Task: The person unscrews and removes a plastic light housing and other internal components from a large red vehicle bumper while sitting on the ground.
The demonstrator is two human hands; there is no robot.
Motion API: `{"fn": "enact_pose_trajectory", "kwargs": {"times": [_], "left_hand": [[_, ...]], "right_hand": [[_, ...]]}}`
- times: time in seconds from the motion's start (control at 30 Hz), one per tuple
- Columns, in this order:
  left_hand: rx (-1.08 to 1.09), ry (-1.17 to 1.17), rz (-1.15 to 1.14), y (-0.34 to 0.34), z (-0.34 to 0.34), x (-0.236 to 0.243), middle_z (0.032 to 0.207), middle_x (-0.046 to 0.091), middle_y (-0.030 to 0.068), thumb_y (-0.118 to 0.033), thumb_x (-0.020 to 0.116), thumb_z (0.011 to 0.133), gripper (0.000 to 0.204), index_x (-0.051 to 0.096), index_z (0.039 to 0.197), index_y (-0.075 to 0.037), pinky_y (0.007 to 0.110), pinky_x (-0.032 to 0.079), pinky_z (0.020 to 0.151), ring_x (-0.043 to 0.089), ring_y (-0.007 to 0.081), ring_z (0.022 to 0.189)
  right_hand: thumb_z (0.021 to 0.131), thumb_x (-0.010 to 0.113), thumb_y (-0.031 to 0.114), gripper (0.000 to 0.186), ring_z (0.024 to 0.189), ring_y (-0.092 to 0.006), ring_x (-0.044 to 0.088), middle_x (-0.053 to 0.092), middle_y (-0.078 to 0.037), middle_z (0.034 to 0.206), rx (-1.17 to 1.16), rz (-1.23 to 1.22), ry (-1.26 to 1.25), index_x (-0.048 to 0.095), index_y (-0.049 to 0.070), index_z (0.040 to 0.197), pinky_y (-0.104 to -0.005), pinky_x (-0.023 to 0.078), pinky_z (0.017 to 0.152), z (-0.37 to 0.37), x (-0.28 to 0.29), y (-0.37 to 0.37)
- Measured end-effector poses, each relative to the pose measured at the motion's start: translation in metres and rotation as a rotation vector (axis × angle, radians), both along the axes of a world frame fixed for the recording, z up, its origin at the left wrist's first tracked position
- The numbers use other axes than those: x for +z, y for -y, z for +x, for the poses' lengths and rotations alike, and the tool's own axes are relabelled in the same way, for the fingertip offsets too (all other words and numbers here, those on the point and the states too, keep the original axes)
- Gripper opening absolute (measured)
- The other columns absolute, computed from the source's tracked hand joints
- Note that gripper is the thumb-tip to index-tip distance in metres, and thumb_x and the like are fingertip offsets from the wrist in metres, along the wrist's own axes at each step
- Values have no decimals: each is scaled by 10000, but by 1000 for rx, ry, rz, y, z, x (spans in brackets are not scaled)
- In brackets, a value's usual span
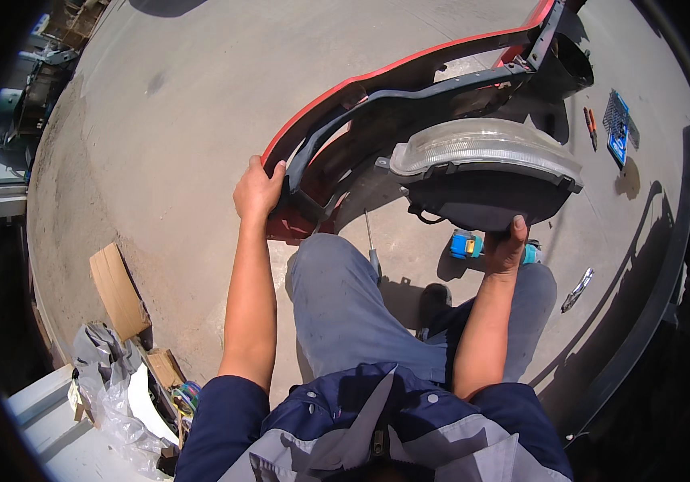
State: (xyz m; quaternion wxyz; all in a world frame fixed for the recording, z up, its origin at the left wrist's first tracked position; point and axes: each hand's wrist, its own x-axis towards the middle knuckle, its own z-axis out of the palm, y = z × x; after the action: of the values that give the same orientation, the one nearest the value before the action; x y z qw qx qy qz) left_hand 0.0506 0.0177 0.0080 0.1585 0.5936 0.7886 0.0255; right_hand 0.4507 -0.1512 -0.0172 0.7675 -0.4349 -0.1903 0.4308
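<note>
A red car bumper (325,95) with a dark inner support bar (409,91) curves from beside my left knee up to the far right. My left hand (258,189) grips its near left end, with the thumb over the edge. In my right hand (507,246) is a car headlight (481,153), held up above the floor at the bumper's inner side. Its clear lens faces away from me and its black housing faces me. The thumb shows on the housing; the other fingers are hidden beneath it.
A screwdriver (372,251) lies near my left knee, and a teal and blue power tool (465,244) sits partly behind my right hand. Further right are orange-handled pliers (591,128), a blue bit case (618,132) and a silver hand tool (578,290). Cardboard (118,291) and plastic wrap lie left.
</note>
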Motion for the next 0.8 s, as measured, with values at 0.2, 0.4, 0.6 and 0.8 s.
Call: {"fn": "enact_pose_trajectory", "kwargs": {"times": [0.2,0.4,0.6,0.8], "left_hand": [[5,-20,-17,-3,-5,-4,1155,716,216,-544,572,954,572,553,1285,-78,507,525,917,678,419,1081],[-43,-65,-3,-5,-7,-17,1161,714,225,-546,571,959,594,535,1330,-83,517,524,914,671,440,1087],[-78,-40,54,-5,-13,-20,1131,717,229,-519,621,946,551,575,1260,-69,500,527,889,676,443,1066],[-103,-35,88,-13,-21,-28,1056,724,236,-464,663,933,487,584,1180,-52,483,531,857,693,435,1015]], "right_hand": [[872,715,438,732,1288,-308,586,603,-119,1397,-295,98,189,501,52,1457,-492,443,1139,154,57,88],[864,745,479,702,1192,-298,578,581,-115,1345,-801,-159,-192,513,98,1405,-468,504,1008,272,18,132],[786,840,490,819,1131,-294,611,584,-105,1342,-1100,-461,-382,491,132,1436,-510,526,903,325,-131,163],[763,832,523,959,1238,-338,569,514,-136,1446,-1155,-586,-461,415,50,1485,-595,483,1011,334,-202,162]]}}
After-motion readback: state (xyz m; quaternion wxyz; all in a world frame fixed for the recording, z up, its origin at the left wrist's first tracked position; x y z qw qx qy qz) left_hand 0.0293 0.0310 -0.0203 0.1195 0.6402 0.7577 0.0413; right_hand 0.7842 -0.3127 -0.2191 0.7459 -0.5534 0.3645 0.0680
